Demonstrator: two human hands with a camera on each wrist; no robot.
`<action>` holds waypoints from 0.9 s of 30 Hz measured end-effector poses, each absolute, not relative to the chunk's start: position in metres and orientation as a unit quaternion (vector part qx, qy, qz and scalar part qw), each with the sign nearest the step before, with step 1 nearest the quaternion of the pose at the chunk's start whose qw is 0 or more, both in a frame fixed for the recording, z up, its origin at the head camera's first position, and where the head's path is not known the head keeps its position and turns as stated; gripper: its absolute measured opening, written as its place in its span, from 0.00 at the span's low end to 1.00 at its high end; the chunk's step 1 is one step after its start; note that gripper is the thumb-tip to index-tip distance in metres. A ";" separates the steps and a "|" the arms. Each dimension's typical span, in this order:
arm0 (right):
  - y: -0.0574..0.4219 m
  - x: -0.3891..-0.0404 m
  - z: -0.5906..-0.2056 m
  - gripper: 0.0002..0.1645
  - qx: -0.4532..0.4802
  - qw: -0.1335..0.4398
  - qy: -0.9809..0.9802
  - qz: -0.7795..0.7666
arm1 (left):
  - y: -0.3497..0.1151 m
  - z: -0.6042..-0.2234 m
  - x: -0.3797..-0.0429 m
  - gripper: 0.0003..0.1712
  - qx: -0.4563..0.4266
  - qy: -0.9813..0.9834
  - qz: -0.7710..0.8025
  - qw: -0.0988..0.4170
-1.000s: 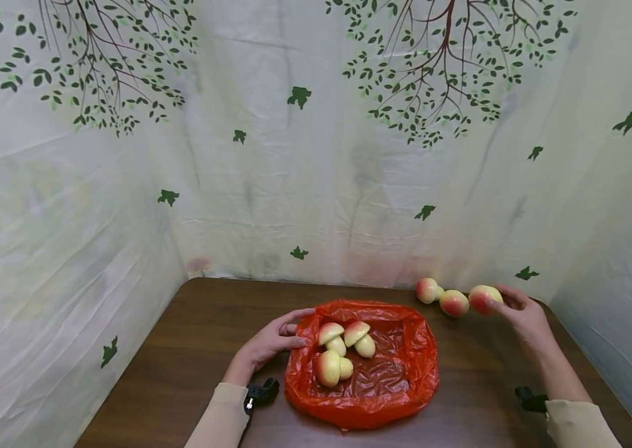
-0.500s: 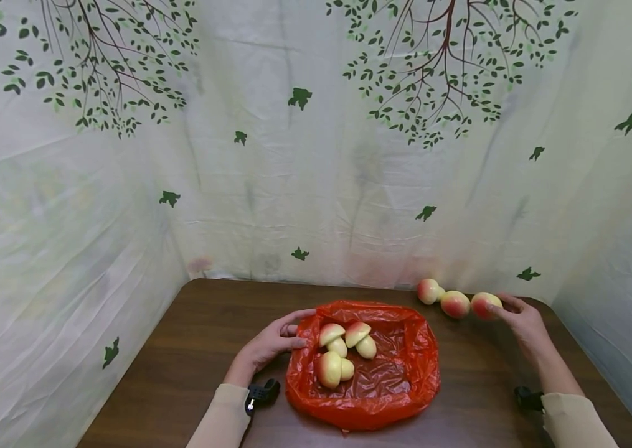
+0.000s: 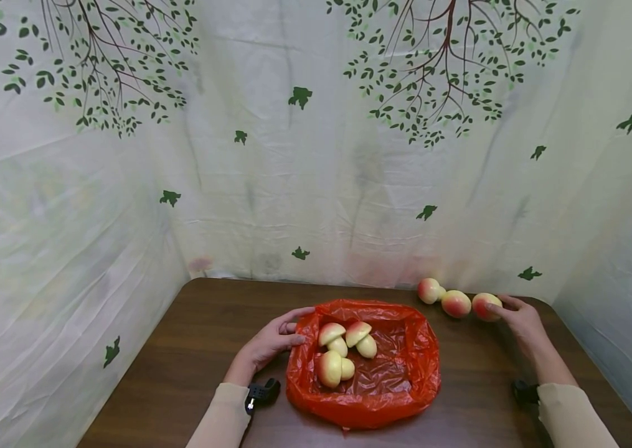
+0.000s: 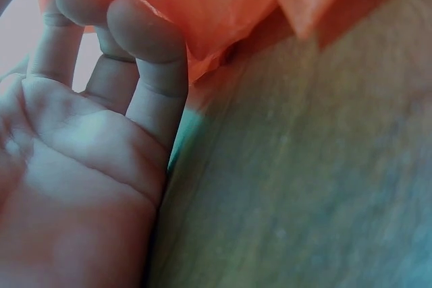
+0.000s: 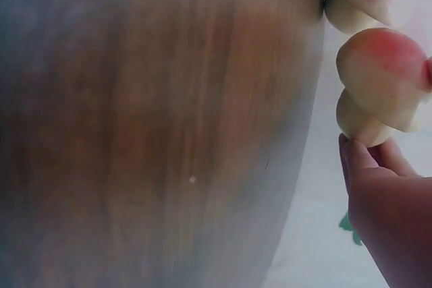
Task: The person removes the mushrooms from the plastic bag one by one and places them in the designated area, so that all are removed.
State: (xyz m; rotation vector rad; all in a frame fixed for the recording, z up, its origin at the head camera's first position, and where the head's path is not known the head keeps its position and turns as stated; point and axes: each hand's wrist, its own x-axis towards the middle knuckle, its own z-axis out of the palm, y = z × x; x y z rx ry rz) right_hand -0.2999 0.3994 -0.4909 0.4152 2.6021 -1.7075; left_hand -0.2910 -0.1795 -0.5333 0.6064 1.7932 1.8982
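Observation:
A red plastic bag [image 3: 363, 414] lies spread with its mouth up and its rim rolled. Inside, toward its left, are three toy mushrooms with yellow and pink caps, one of them the front mushroom [image 3: 329, 369]. My left hand [image 3: 266, 344] grips the bag's left rim; in the left wrist view its curled fingers [image 4: 152, 32] meet the red plastic. At the table's back right, my right hand [image 3: 523, 320] pinches another toy mushroom [image 3: 485, 306], its stem [image 5: 361, 123] against the fingers in the right wrist view. I cannot tell whether this mushroom touches the table.
Two more toy mushrooms, a middle mushroom [image 3: 456, 304] and a far mushroom [image 3: 429, 290], lie in a row left of my right hand. The brown wooden table [image 3: 192, 354] ends close behind them. A leaf-printed curtain [image 3: 321, 186] encloses the back and both sides.
My right hand has come down and slightly toward me with the toy mushroom between its fingers. The left hand and the bag stay in place.

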 end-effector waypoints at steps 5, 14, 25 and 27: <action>0.401 -0.304 -0.492 0.52 0.137 0.006 0.831 -0.539 | -0.180 -0.534 -0.291 0.40 0.222 0.649 0.690 0.231; 0.404 -0.312 -0.498 0.53 0.132 0.010 0.828 -0.545 | -0.179 -0.534 -0.291 0.41 0.234 0.642 0.694 0.228; 0.403 -0.319 -0.500 0.53 0.137 0.015 0.829 -0.543 | -0.179 -0.533 -0.292 0.40 0.233 0.645 0.691 0.228; 0.403 -0.320 -0.500 0.54 0.137 0.015 0.829 -0.542 | -0.179 -0.533 -0.292 0.40 0.234 0.645 0.691 0.229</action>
